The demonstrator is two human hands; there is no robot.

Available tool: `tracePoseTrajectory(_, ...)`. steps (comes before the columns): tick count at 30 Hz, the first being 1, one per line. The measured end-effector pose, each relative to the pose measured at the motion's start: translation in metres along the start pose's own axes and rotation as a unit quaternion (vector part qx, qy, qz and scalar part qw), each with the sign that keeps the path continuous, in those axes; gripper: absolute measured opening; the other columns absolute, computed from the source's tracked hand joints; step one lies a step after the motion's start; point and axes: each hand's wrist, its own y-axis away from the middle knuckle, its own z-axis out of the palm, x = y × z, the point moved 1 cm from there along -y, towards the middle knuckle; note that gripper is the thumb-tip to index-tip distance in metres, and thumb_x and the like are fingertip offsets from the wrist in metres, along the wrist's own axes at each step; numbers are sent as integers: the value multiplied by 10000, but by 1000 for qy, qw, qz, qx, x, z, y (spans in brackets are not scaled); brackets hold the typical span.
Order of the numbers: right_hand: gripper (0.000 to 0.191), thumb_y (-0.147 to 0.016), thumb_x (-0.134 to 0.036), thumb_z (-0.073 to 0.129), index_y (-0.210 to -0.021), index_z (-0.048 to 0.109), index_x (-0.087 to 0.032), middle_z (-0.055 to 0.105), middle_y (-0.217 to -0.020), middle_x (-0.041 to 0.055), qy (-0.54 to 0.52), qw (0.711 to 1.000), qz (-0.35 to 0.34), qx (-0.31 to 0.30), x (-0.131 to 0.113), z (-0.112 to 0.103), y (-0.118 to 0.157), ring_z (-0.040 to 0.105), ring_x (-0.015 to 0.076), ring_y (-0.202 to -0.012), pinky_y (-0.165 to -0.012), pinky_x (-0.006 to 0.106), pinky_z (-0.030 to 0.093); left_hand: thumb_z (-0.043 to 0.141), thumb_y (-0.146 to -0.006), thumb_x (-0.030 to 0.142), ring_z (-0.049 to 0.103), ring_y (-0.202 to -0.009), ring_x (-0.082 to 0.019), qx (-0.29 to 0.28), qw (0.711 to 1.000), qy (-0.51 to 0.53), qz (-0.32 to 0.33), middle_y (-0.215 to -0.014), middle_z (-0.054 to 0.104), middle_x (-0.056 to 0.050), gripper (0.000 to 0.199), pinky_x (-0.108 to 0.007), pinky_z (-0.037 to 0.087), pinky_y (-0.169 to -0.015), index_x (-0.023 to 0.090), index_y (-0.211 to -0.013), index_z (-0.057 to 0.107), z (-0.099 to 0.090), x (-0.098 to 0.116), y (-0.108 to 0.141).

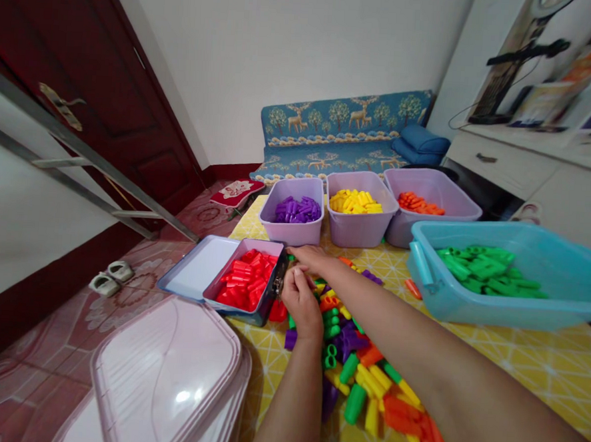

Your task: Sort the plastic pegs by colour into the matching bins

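Left hand (301, 300): fingers curled together beside the metal latch (278, 284) of the box (265, 304) of red pieces (246, 279); cannot tell if they grip anything. Right hand (309, 256): just beyond the left, fingertips near the box's right rim (finger closure partly hidden, cannot tell). Box lies directly left of both hands' fingertips; mixed-colour pile (351, 341) lies right, partly under the forearms.

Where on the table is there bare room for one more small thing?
Widest bare patch: the yellow cloth between the blue tub and the right forearm. A narrower strip lies between the stacked lids and the left forearm. Crowded: around the left hand and right hand, among mixed pieces, and by the lilac tubs.
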Motion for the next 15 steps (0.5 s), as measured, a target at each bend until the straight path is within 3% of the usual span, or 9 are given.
tracePoseTrajectory(6,266,-804,-401,602,-1030,691,-291,721,-1020,40,23,999,22,28,11,-10,27,648,229,-975,-796,287,449,389,-929,380,440,-535,-93,-7,1000,3,5,-562,445,52,311,-199,369,-552,174,-791,577,1,-3,-1)
tracePoseTrajectory(10,269,-840,-348,547,-1058,684,-271,714,-968,42,17,995,56,85,17,-23,55,647,198,-919,-765,273,445,392,-926,356,439,-524,-95,-4,1000,2,1,-548,454,51,296,-201,368,-541,164,-817,589,2,-1,0)
tracePoseTrajectory(13,240,-788,-320,607,-976,707,-208,690,-949,62,-59,982,81,162,21,-30,84,634,172,-839,-727,253,449,401,-915,334,449,-519,-96,-6,1000,11,-15,-543,460,50,278,-197,373,-529,159,-819,594,3,0,0)
tracePoseTrajectory(15,197,-739,-271,645,-898,711,-175,691,-905,61,-138,971,83,180,25,-31,106,627,164,-799,-722,254,456,407,-906,322,454,-512,-96,-17,999,14,-28,-545,466,49,268,-195,377,-520,156,-818,598,4,0,0)
